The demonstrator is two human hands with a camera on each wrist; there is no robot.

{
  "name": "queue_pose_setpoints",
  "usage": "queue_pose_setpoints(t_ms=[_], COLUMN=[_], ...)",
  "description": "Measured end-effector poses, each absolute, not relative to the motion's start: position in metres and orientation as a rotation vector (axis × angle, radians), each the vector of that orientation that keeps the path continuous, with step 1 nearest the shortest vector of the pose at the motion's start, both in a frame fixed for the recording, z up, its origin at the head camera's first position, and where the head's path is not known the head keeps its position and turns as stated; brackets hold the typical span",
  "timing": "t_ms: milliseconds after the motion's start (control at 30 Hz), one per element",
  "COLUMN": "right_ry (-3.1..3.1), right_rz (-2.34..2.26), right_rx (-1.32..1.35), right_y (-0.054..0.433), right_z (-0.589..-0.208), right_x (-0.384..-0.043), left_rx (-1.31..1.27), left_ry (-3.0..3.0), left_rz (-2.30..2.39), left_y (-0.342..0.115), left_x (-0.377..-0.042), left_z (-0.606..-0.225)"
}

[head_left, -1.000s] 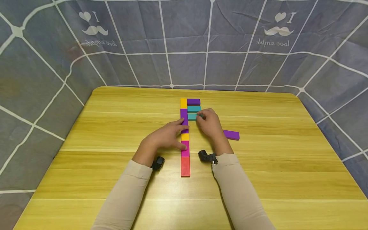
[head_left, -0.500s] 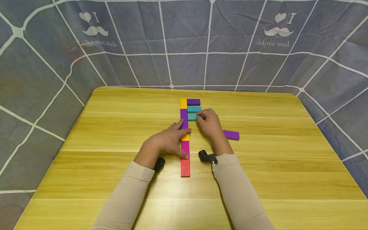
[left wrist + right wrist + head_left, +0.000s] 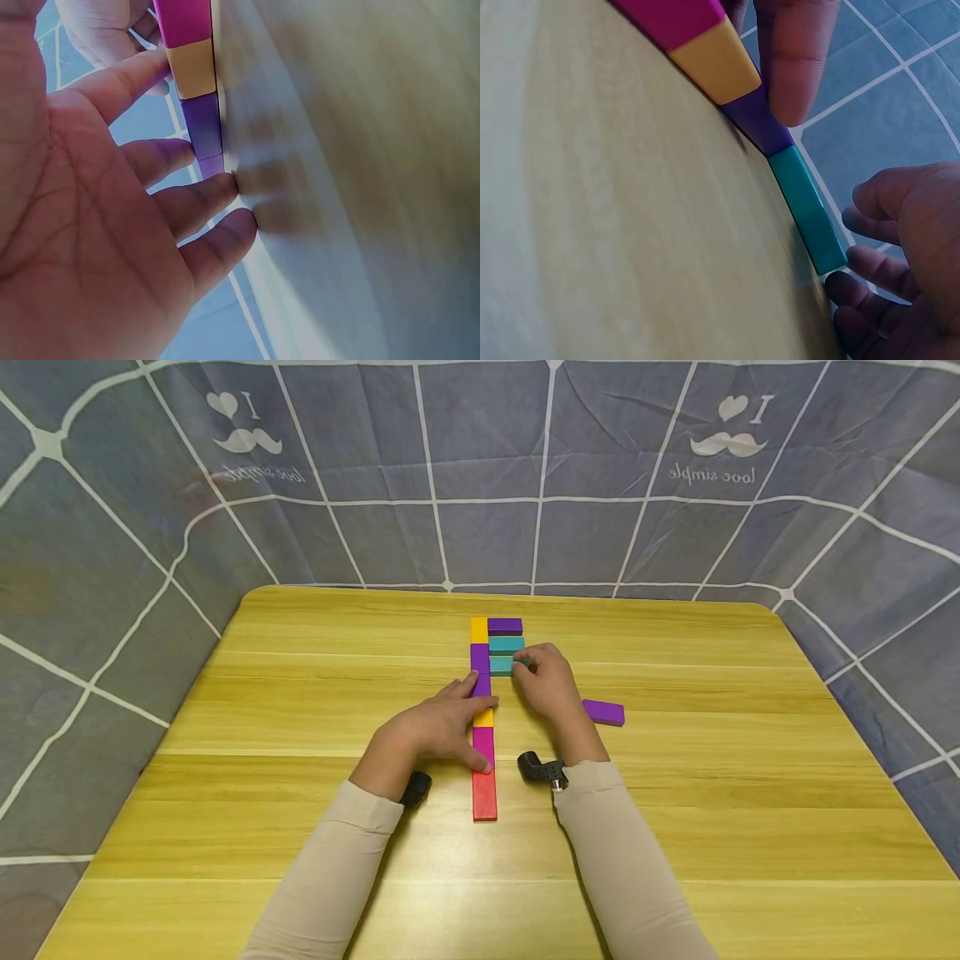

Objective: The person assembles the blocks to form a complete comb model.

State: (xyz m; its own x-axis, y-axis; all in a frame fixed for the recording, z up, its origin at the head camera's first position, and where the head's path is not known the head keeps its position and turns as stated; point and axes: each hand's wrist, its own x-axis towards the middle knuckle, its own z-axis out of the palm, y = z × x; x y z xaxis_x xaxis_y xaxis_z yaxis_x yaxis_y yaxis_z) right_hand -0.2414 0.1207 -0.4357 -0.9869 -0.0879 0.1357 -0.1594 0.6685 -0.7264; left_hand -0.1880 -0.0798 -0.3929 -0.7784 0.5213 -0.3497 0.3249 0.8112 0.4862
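A straight column of flat coloured blocks runs away from me in the head view: a red block (image 3: 484,796), a magenta block (image 3: 483,744), a yellow block (image 3: 484,719), then purple blocks (image 3: 480,658) and another yellow block (image 3: 478,629). My left hand (image 3: 433,727) spreads over the column from the left, its thumb near the red-magenta joint and its fingers along the purple blocks. Beside the column lie two teal blocks (image 3: 507,645). My right hand (image 3: 550,687) is at the right end of the nearer teal block (image 3: 810,214), fingers loosely bent, one fingertip touching that end.
A dark purple block (image 3: 505,627) lies right of the far yellow block. Another purple block (image 3: 603,712) rests alone beside my right wrist. The wooden table (image 3: 262,643) ends at a grey-blue cloth (image 3: 487,543) with white lines.
My left hand has slid slightly toward me, its thumb moving from the magenta block to the red-magenta joint. The red block's near end has shifted very slightly right. The right hand stays still.
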Motion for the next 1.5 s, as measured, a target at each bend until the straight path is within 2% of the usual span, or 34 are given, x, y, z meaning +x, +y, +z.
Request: queue_pose_setpoints(t_ms=[1500], right_ry=[-2.821], right_rz=[1.198], right_rx=[0.247], right_y=[0.1223], right_z=[-0.4362], right_x=[-0.2397], left_rx=[0.629], left_ry=[2.526], left_rz=[0.546], left_y=[-0.0799], left_x=[-0.1877], left_z=[-0.3952])
